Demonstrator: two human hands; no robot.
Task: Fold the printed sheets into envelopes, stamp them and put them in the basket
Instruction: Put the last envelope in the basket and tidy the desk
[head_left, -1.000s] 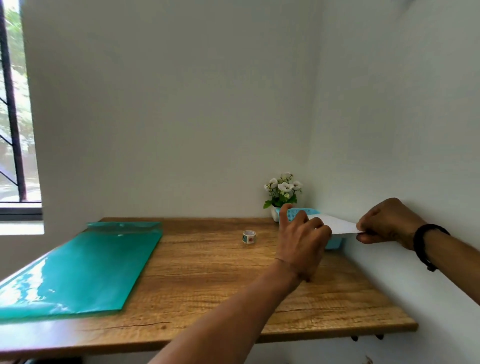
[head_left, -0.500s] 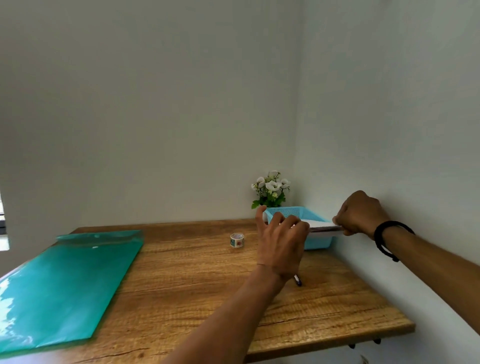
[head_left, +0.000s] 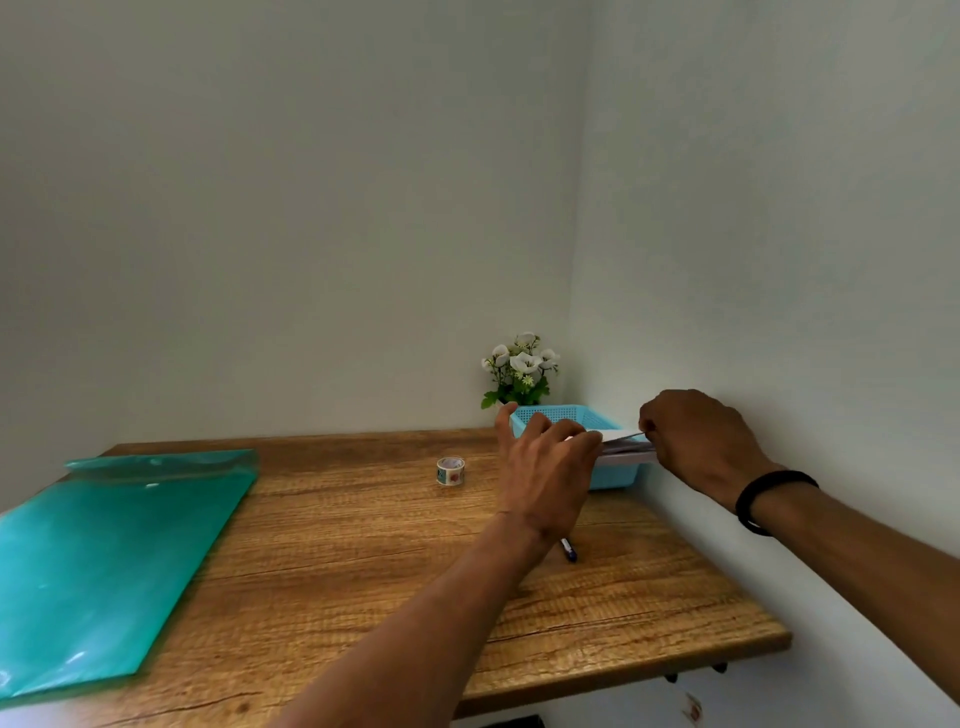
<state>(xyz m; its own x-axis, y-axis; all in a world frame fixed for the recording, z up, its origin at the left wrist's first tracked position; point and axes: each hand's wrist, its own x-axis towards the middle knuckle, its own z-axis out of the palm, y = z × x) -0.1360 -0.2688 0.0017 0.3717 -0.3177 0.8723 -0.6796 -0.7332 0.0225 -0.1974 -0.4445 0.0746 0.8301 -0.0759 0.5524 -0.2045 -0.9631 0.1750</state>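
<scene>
Both our hands reach toward the basket at the table's far right corner. Our right hand (head_left: 696, 441) pinches the right end of a folded white envelope (head_left: 621, 441), fingers curled on its edge. Our left hand (head_left: 545, 462) hovers with fingers spread and relaxed in front of the envelope's left end; we cannot tell whether it touches the paper. The envelope lies nearly flat over the basket's rim, its long axis running from nine to three o'clock.

From the head view, the wooden table (head_left: 415, 561) sits in a corner of plain white walls. A green plastic folder (head_left: 109, 561) lies at nine o'clock, a small tape roll (head_left: 450, 471) near the middle, a pen (head_left: 568, 550) just below our left wrist.

At one o'clock stands the blue basket (head_left: 550, 414), more white paper showing under the envelope. A pot of white flowers (head_left: 521, 374) stands behind it.
</scene>
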